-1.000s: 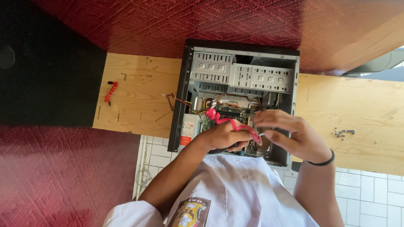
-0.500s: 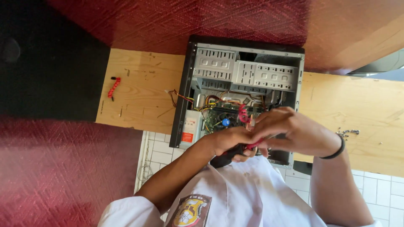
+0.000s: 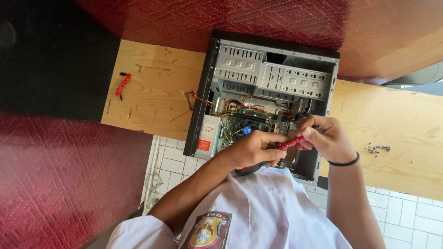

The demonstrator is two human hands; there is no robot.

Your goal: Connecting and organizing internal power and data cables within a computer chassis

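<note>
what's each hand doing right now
left hand: closed on the red cable over the open computer case
right hand: pinching the same red cable

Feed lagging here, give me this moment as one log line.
left hand: shut on red cable | right hand: shut on red cable | over open computer case | wooden bench: red screwdriver, screws

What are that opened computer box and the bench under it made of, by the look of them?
The computer case looks like bare sheet metal: dull grey, stamped with slots, with a black painted rim. The bench looks like pale unfinished wood or plywood, showing grain, scratches and stains.
</note>
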